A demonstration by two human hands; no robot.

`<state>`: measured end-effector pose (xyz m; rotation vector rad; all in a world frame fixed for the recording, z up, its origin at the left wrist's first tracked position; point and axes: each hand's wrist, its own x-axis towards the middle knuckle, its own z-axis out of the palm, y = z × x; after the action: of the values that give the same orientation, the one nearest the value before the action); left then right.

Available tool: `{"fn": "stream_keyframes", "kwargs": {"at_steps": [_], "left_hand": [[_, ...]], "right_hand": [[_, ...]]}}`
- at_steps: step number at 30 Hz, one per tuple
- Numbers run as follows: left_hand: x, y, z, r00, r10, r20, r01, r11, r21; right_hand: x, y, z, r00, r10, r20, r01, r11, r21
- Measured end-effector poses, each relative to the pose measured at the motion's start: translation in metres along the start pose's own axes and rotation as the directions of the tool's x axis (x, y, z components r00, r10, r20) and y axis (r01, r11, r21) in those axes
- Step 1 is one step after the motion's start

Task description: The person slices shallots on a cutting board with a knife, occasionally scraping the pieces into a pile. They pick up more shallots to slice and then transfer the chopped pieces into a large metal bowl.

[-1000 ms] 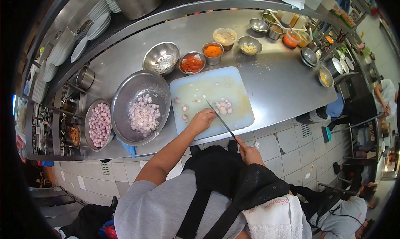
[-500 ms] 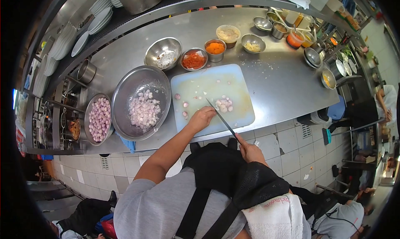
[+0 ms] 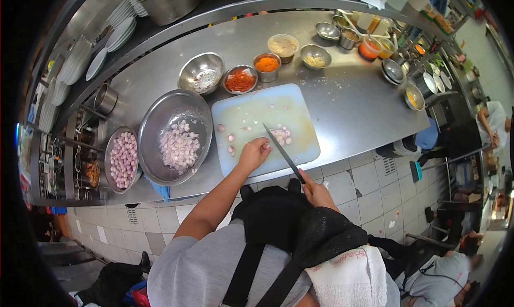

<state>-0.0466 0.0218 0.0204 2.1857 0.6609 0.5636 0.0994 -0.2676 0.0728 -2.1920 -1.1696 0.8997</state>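
The right hand [image 3: 316, 192] is clamped on the knife [image 3: 279, 148], its blade slanting just right of the left hand [image 3: 254, 152]. That hand's fingers are curled together on the cutting board [image 3: 251, 111], and I cannot tell whether they grip anything. The shallot pieces [image 3: 282, 134] lie just beyond the blade.

Pale green-white cutting board [image 3: 267, 114], pink-white shallot pieces [image 3: 281, 134], silver knife blade [image 3: 278, 147], grey steel bench [image 3: 353, 100]. Small bowls upper centre: red [image 3: 240, 80], orange [image 3: 266, 65].
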Motion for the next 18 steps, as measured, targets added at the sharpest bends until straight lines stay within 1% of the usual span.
{"fn": "stream_keyframes", "kwargs": {"at_steps": [2, 3, 5, 6, 8, 9, 11, 12, 14, 18], "left_hand": [[-0.003, 0.0, 0.005, 0.993, -0.119, 0.015, 0.12, 0.992, -0.035], [-0.003, 0.005, 0.004, 0.994, -0.11, 0.023, 0.111, 0.993, -0.04], [-0.008, 0.013, -0.006, 0.991, -0.134, -0.027, 0.135, 0.99, 0.033], [-0.011, 0.008, -0.009, 0.99, -0.138, -0.028, 0.139, 0.99, 0.035], [-0.014, -0.002, -0.014, 0.999, 0.022, -0.036, -0.023, 0.999, -0.031], [-0.014, -0.005, -0.015, 0.999, 0.02, -0.041, -0.021, 0.999, -0.029], [-0.009, -0.01, -0.015, 0.98, 0.197, -0.012, -0.196, 0.98, 0.034], [-0.006, -0.013, -0.014, 0.981, 0.195, -0.016, -0.194, 0.98, 0.034], [-0.004, -0.019, -0.011, 0.963, 0.266, 0.035, -0.268, 0.961, 0.07], [-0.005, -0.011, -0.012, 0.97, 0.238, 0.049, -0.241, 0.966, 0.088]], "right_hand": [[-0.007, -0.004, 0.001, 1.0, -0.007, -0.002, 0.007, 1.0, 0.006], [-0.008, 0.0, 0.003, 1.0, 0.002, -0.012, -0.002, 1.0, 0.006], [-0.009, 0.008, 0.016, 1.0, -0.01, -0.021, 0.009, 0.999, -0.033], [-0.009, 0.006, 0.016, 1.0, -0.012, -0.017, 0.011, 0.999, -0.032], [-0.01, 0.002, 0.013, 0.999, -0.045, -0.024, 0.043, 0.997, -0.062], [-0.011, 0.001, 0.013, 0.999, -0.049, -0.021, 0.048, 0.997, -0.063], [-0.01, -0.002, 0.013, 0.999, -0.034, -0.014, 0.032, 0.993, -0.116], [-0.01, -0.005, 0.013, 0.999, -0.037, -0.012, 0.035, 0.992, -0.119], [-0.011, -0.01, 0.013, 1.0, -0.023, -0.011, 0.021, 0.986, -0.164], [-0.009, -0.014, 0.015, 0.999, -0.032, 0.0, 0.031, 0.978, -0.207]]}}
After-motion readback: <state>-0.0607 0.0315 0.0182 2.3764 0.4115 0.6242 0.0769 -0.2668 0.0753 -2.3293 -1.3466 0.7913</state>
